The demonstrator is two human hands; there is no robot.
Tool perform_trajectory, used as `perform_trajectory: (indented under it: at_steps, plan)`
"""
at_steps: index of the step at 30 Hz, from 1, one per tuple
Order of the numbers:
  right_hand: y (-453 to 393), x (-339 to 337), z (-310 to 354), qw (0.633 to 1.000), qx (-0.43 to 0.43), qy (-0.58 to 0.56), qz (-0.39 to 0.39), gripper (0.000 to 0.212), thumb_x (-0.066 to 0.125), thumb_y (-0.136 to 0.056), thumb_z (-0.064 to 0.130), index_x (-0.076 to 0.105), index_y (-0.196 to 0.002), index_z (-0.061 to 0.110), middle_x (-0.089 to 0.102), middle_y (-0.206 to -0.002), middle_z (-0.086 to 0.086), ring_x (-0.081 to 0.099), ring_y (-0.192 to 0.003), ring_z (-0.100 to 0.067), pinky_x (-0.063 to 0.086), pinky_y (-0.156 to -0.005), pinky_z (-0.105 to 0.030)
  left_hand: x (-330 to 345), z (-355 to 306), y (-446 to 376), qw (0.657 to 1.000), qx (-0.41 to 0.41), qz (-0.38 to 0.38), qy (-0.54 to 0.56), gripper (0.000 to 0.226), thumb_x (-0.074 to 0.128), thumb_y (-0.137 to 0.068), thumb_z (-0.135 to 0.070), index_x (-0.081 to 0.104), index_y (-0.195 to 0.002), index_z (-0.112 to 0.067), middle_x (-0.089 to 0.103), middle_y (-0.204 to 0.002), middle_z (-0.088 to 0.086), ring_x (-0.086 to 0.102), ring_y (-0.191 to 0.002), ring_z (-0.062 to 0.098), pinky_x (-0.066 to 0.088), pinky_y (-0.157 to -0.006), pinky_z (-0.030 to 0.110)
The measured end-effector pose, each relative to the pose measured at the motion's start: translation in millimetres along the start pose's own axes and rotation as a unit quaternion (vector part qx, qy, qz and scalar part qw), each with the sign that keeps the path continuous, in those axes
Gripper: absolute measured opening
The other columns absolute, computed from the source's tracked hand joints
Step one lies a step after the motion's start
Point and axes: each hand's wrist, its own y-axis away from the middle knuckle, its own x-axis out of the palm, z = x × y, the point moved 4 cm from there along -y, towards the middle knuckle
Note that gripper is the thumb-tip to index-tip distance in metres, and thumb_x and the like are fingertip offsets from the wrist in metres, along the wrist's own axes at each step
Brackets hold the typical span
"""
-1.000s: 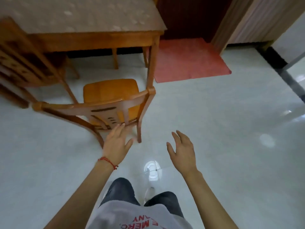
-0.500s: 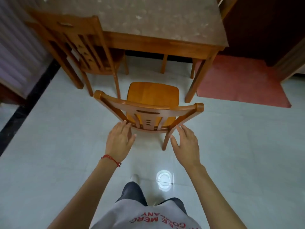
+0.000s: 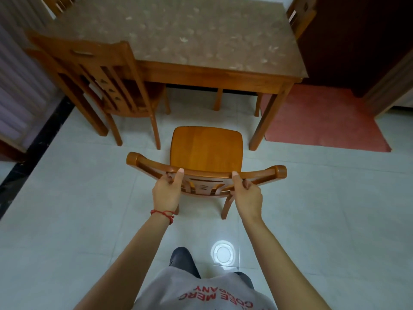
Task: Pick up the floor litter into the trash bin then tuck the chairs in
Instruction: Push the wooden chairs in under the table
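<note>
A wooden chair (image 3: 206, 148) stands pulled out on the white tile floor, its seat facing the table (image 3: 178, 34). The seat's front edge lies short of the table's near edge, between the table's right leg and a second chair. My left hand (image 3: 167, 192) grips the chair's top back rail left of centre, thumb on top. My right hand (image 3: 245, 195) grips the same rail right of centre. No litter or trash bin shows in this view.
A second wooden chair (image 3: 105, 86) sits partly under the table at the left. A red mat (image 3: 324, 117) lies on the floor at the right, beside a dark doorway. Two more chair backs (image 3: 300, 13) show at the table's far corners. A wall runs along the left.
Both hands moved forward from open beside the backrest and closed on the chair's top rail. The view swung from the table's right side to square behind the chair.
</note>
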Motion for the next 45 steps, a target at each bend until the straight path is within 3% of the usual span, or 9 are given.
perform_trajectory:
  at_steps: [4, 9, 22, 27, 32, 35, 39, 45]
  plan:
    - [-8, 3, 1, 0.999, 0.005, 0.000, -0.031, 0.034, 0.055, -0.087, 0.041, 0.065, -0.080, 0.010, 0.069, -0.078, -0.007, 0.065, -0.077, -0.020, 0.042, -0.061, -0.018, 5, 1, -9, 0.999, 0.002, -0.032, 0.040, 0.033, 0.061, -0.083, -0.036, 0.061, -0.074, -0.004, 0.060, -0.070, 0.008, 0.054, -0.070, 0.021, 0.040, -0.071, 0.028]
    - [-15, 6, 0, 0.999, 0.012, -0.019, -0.038, 0.023, 0.059, -0.085, 0.035, 0.062, -0.064, 0.027, 0.070, -0.072, -0.004, 0.067, -0.075, -0.016, 0.053, -0.079, -0.033, 6, 3, -19, 0.997, 0.009, -0.045, 0.055, 0.027, 0.066, -0.079, -0.032, 0.064, -0.072, -0.007, 0.059, -0.061, 0.001, 0.053, -0.058, 0.009, 0.041, -0.066, 0.023]
    - [-55, 34, 36, 0.998, -0.012, -0.033, -0.059, 0.026, 0.059, -0.085, 0.037, 0.059, -0.059, 0.029, 0.064, -0.063, 0.004, 0.061, -0.064, -0.007, 0.040, -0.059, -0.013, 9, -22, -78, 0.995, 0.039, -0.060, 0.076, 0.033, 0.068, -0.078, -0.031, 0.055, -0.058, -0.008, 0.049, -0.049, -0.005, 0.047, -0.051, 0.006, 0.038, -0.066, 0.024]
    - [-77, 45, 47, 0.996, -0.011, -0.041, -0.077, 0.032, 0.060, -0.084, 0.037, 0.058, -0.053, 0.030, 0.064, -0.058, 0.007, 0.065, -0.066, -0.014, 0.049, -0.070, -0.024, 12, -34, -106, 0.994, 0.050, -0.057, 0.080, 0.034, 0.067, -0.078, -0.033, 0.056, -0.059, -0.008, 0.053, -0.052, -0.002, 0.050, -0.054, 0.007, 0.037, -0.059, 0.018]
    - [-108, 46, 61, 0.996, -0.007, -0.043, -0.078, 0.027, 0.060, -0.084, 0.036, 0.058, -0.059, 0.027, 0.066, -0.064, -0.002, 0.067, -0.070, -0.020, 0.053, -0.076, -0.033, 28, -46, -131, 0.991, 0.052, -0.062, 0.105, 0.034, 0.069, -0.077, -0.033, 0.063, -0.066, -0.001, 0.065, -0.064, 0.010, 0.063, -0.067, 0.021, 0.045, -0.070, 0.025]
    - [-128, 47, 69, 0.996, -0.005, -0.039, -0.078, 0.026, 0.060, -0.084, 0.037, 0.059, -0.061, 0.026, 0.069, -0.067, -0.006, 0.068, -0.070, -0.020, 0.055, -0.078, -0.036, 37, -55, -146, 0.989, 0.058, -0.068, 0.114, 0.033, 0.069, -0.077, -0.031, 0.061, -0.065, -0.001, 0.064, -0.064, 0.010, 0.063, -0.068, 0.024, 0.046, -0.067, 0.023]
    - [-164, 49, 84, 0.996, -0.004, -0.040, -0.074, 0.024, 0.061, -0.084, 0.037, 0.060, -0.062, 0.026, 0.069, -0.069, -0.006, 0.068, -0.071, -0.020, 0.055, -0.079, -0.036, 55, -75, -173, 0.990, 0.060, -0.070, 0.110, 0.035, 0.068, -0.078, -0.030, 0.062, -0.068, 0.003, 0.064, -0.064, 0.011, 0.062, -0.067, 0.022, 0.038, -0.057, 0.015]
    - [-221, 56, 110, 0.997, -0.015, -0.045, -0.053, 0.024, 0.061, -0.084, 0.035, 0.061, -0.063, 0.024, 0.068, -0.066, -0.002, 0.067, -0.069, -0.017, 0.054, -0.075, -0.030, 77, -106, -221, 0.991, 0.060, -0.075, 0.089, 0.039, 0.067, -0.078, -0.030, 0.059, -0.061, 0.004, 0.059, -0.056, 0.009, 0.054, -0.056, 0.017, 0.038, -0.055, 0.018]
